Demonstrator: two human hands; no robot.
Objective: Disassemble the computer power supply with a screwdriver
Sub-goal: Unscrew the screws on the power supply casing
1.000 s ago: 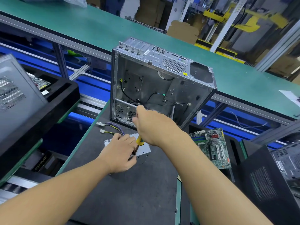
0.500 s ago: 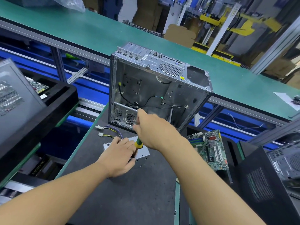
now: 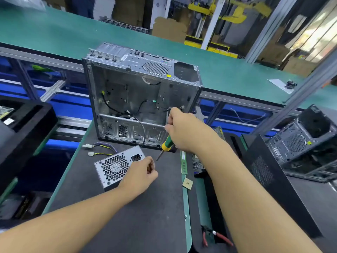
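1. On the dark bench mat [image 3: 149,212], just in front of the open PC case [image 3: 127,95], the power supply [image 3: 114,168] lies flat. Its fan grille faces up, its mains socket sits toward the case, and it is clear of the case.
2. The PSU cable bundle [image 3: 104,146] runs toward the case's left front corner, with two white connectors lying on the mat.
3. Left hand [image 3: 140,175]: over the PSU corner farthest from the cables. Fingers are curled in a loose fist, thumb against forefinger. Can't tell if anything small is pinched, or if the hand touches the PSU.
4. Right hand [image 3: 184,130]: at the case's right front corner, wrapped round the green-and-yellow handle of the screwdriver [image 3: 166,143]. The shaft points down and left, and the tip is in the air between the case and the left hand, touching neither.
5. The case stands upright with its open side facing me. Loose black wires hang inside, and the top face has a mesh vent and a rectangular cutout.
6. Right of the case: a memory stick [image 3: 183,162], with a square CPU chip [image 3: 187,183] nearer me.
7. Farther right of the case: a black side panel [image 3: 269,179] and a second stripped chassis [image 3: 300,143]. Red-handled pliers [image 3: 217,236] lie well in front.
8. Behind the case: a green conveyor belt [image 3: 73,33]. Left of the case: a black tray [image 3: 25,121].
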